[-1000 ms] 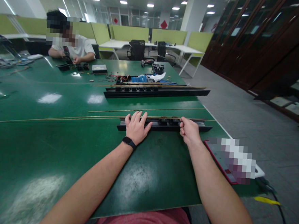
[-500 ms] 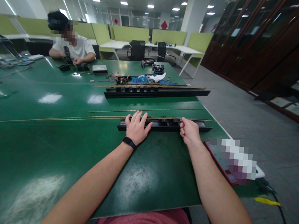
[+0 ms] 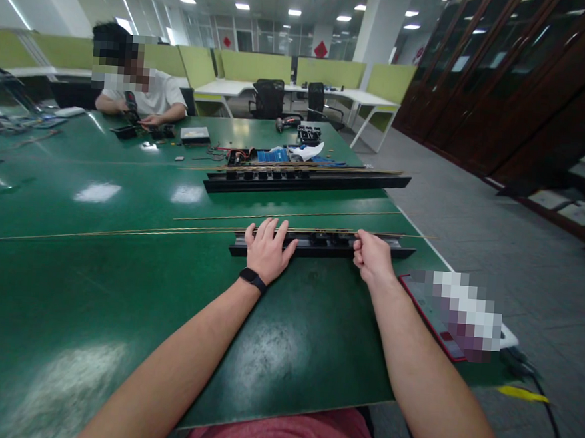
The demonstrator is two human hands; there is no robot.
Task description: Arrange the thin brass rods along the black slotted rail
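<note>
A black channel-shaped rail lies crosswise in front of me, with small black blocks inside it. Long thin brass-coloured rods run along the rail and stick out far to the left. My left hand rests flat across the rail's left part, fingers spread over it and the rods. Toward the right end, my right hand is closed in a pinch on a thin rod at the rail's far edge. Another loose brass rod lies just behind.
Farther back sits a second black rail with several rods on top and blue-wrapped parts behind it. A red-edged tablet-like device lies right of my forearm. Across the green table, a person handles a dark tool.
My right hand has shifted very slightly to the right. My left hand stays in place on the rail. The person across has moved a hand a little.
</note>
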